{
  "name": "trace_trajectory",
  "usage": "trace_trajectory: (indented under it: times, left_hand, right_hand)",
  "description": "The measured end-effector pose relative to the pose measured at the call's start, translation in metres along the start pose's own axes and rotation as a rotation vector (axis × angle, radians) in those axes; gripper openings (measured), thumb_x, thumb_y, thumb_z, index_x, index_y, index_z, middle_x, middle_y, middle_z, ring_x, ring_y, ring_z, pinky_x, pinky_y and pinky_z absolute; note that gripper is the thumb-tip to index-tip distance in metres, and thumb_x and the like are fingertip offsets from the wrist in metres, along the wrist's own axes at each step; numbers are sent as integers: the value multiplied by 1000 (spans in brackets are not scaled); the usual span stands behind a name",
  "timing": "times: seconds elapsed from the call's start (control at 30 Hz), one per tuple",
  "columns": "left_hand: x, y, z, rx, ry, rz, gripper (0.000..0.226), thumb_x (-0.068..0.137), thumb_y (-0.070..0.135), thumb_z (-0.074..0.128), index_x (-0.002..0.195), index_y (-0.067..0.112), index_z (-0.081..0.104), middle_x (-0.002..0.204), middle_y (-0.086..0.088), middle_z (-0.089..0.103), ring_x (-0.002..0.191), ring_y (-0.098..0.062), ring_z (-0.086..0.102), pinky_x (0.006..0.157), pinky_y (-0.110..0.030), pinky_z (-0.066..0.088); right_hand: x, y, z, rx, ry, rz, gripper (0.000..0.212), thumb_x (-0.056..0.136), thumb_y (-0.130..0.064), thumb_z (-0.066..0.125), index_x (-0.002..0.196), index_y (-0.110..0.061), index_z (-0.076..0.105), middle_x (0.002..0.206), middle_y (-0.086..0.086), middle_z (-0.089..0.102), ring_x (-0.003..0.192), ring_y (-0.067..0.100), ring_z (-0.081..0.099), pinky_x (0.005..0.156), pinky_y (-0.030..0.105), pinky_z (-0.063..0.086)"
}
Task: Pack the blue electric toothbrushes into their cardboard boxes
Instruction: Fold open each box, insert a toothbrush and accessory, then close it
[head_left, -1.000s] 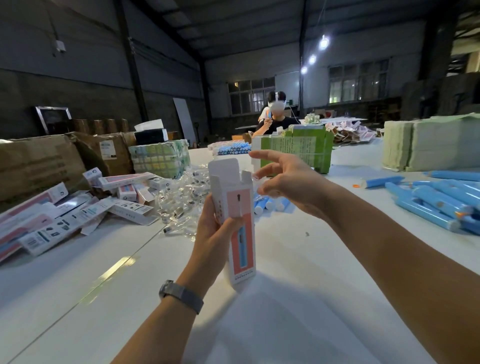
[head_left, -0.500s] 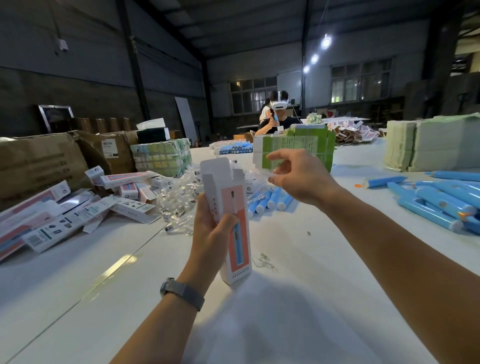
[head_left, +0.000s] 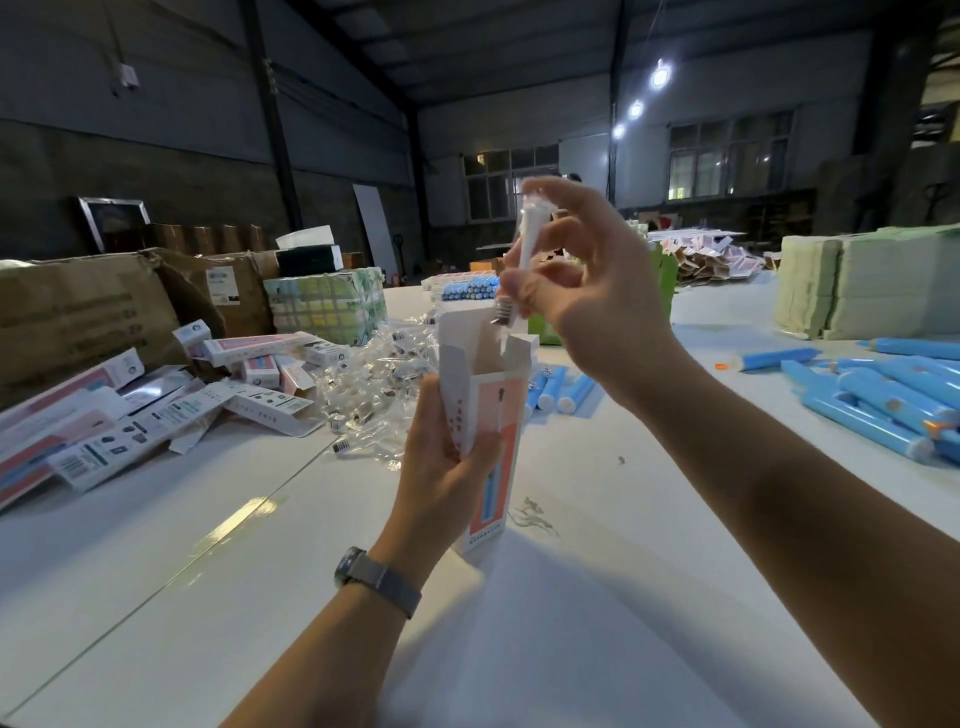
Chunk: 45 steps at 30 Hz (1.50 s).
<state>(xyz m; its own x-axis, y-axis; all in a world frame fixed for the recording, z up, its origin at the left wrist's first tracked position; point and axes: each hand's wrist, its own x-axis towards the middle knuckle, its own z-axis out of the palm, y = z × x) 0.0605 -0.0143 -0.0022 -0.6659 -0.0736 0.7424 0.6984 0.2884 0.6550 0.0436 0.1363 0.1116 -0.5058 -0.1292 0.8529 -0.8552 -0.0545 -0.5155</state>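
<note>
My left hand (head_left: 441, 470) grips an upright cardboard box (head_left: 485, 415), thumb across its pink front and the other fingers wrapped behind, with the top flaps standing open. My right hand (head_left: 587, 291) is raised just above that opening, thumb and fingertips pinched on a white brush head in a clear wrapper (head_left: 527, 244), bristle end pointing down at the mouth of the box. The rest of my right fingers fan loosely and hold nothing.

I cannot see into the box from here, so whether a handle is already inside is only a guess. The blue electric toothbrushes (head_left: 883, 395) I have to pack lie in a heap on the table (head_left: 597, 597) to my right, well apart from the box, and a few more (head_left: 558, 389) lie just behind it.

What could go wrong: the brush head is tilted, and its lower end is close to the inner flap, so it may catch the flap edge and fold it into the opening. The crinkly wrapper looks slippery, and a light pinch could let it twist or drop beside the box into the pile of wrapped brush heads (head_left: 374, 374). Squeezing the box too hard with my left hand could narrow the mouth and jam the piece.
</note>
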Motion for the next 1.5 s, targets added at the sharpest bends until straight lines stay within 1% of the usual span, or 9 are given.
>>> trace_trajectory:
  times: [0.13,0.3,0.6,0.8,0.9,1.03,1.17,1.27,1.5]
  left_hand:
    - [-2,-2,3,30,27,23,40,85,18,60,108,47,44,95,26,59,88,-2,61,72,-28,60]
    - [-1,-3,5,38,56,13,40,89,21,58,109,51,40,101,33,56,99,3,59,71,-12,53]
    - [0,-2,5,-66,82,-40,40,86,22,59,109,52,45,95,31,59,97,1,62,67,-9,51]
    - [0,-6,4,-132,75,-53,36,85,22,57,116,35,44,95,30,61,99,-2,63,68,-11,52]
    - [2,-6,5,-134,61,-47,36,85,21,57,116,34,45,96,29,62,99,-4,64,70,-13,53]
    - [2,-8,3,-145,78,-46,35,85,21,56,116,33,45,99,17,62,99,-15,65,73,-21,56]
    - [2,-5,2,-146,88,-61,33,87,27,53,117,31,42,100,19,61,98,-10,66,71,-19,56]
    - [3,-2,3,-170,75,-74,29,91,35,47,117,34,36,96,24,61,96,-11,68,68,-19,56]
    - [3,3,2,-187,89,-30,34,103,32,40,129,41,19,116,20,63,98,-17,70,72,-28,59]
  right_hand:
    - [-4,8,1,-189,-32,-108,35,82,-4,75,107,-20,58,82,-7,65,74,5,66,68,16,53]
    - [-9,15,1,-354,-83,-147,39,80,-13,79,114,-13,59,79,-10,64,73,7,65,70,26,57]
    - [-14,24,2,-536,-201,-207,25,79,-24,81,92,-11,64,85,-10,61,76,6,58,64,6,38]
    - [-16,35,0,-638,-328,-210,26,91,-34,67,88,-9,73,102,-2,58,96,17,56,78,37,50]
    - [-20,38,-2,-655,-393,-166,33,97,-38,55,94,-11,74,109,1,58,97,12,51,76,36,48]
    - [-20,38,-3,-634,-491,-103,37,95,-45,53,102,-16,74,118,0,56,101,10,51,77,33,48]
    - [-21,37,-1,-464,-457,-65,22,91,-19,68,112,-19,63,111,-4,57,93,9,58,71,12,47]
    - [-21,38,2,-235,-364,88,42,85,-10,73,115,-28,50,108,-8,59,86,9,63,69,19,55]
    - [-26,44,0,28,-380,256,28,89,-8,69,109,-28,63,117,5,65,87,13,66,69,26,55]
